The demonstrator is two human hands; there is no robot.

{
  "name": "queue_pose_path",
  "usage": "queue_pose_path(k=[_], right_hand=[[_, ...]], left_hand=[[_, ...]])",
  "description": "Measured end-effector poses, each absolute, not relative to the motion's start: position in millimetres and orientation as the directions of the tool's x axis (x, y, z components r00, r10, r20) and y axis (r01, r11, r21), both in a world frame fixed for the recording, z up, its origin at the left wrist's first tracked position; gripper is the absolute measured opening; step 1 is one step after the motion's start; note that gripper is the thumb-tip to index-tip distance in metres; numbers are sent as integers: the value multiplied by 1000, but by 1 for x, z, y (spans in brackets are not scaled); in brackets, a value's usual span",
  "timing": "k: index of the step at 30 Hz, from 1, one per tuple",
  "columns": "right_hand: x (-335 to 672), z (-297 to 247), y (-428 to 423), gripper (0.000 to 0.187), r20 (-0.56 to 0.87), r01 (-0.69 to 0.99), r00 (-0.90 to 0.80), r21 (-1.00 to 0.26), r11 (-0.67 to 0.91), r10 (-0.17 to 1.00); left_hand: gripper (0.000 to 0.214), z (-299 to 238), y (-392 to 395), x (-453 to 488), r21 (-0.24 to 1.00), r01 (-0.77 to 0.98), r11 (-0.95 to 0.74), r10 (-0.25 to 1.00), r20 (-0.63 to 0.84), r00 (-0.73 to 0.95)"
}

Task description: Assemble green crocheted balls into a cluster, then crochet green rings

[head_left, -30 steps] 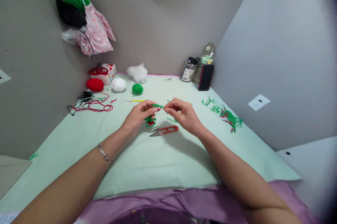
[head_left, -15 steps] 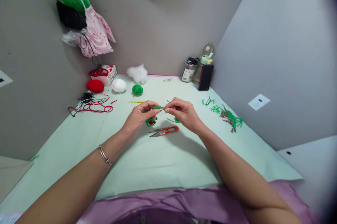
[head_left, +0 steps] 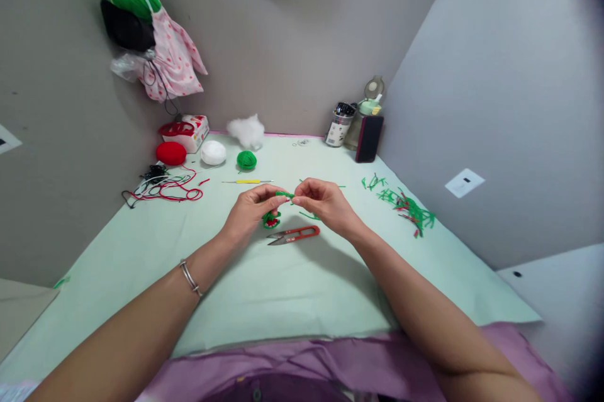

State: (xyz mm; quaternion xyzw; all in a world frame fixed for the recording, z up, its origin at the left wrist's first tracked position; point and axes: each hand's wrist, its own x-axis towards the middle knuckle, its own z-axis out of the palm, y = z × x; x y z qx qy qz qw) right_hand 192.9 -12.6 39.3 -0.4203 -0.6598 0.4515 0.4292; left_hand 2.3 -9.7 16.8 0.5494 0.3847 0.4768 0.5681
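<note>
A small green crochet piece (head_left: 284, 195) with a little white and red on it is pinched between my two hands above the table. My left hand (head_left: 253, 210), closed, grips its left end. Closed as well, my right hand (head_left: 325, 204) pinches the right end with thumb and forefinger; the fingers partly hide the piece. Just below my left fingers is a green and red crochet piece (head_left: 270, 220); whether it joins the held piece I cannot tell. Orange thread snips (head_left: 295, 235) lie on the table below the hands. Green yarn ends (head_left: 309, 216) lie beside my right hand.
A yellow-handled crochet hook (head_left: 248, 182) lies beyond my left hand. Farther back are green (head_left: 246, 160), white (head_left: 213, 153) and red yarn balls (head_left: 170, 153), and white stuffing (head_left: 248, 132). Yarn scraps (head_left: 408, 210) lie right; a phone (head_left: 369, 139) leans against a bottle (head_left: 353, 134).
My right hand has shifted very slightly down, its fingers still pinching the green piece. My left hand stays nearly in place.
</note>
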Motion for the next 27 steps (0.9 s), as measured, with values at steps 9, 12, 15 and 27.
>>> queue_pose_path(k=[9, 12, 15, 27], right_hand=[[193, 41, -15, 24, 202, 128, -330, -958, 256, 922], [195, 43, -15, 26, 192, 198, -340, -943, 269, 921], [198, 44, -14, 25, 184, 155, -367, -955, 255, 912], [199, 35, -4, 27, 80, -62, -251, -996, 66, 965]], left_hand=[[19, 14, -8, 3, 995, -96, 5, 946, 27, 323], [20, 17, -10, 3, 997, -68, 42, 906, -9, 422], [22, 18, -10, 2, 998, -25, 54, 879, -35, 476], [30, 12, -13, 7, 998, -48, 51, 849, -17, 528]])
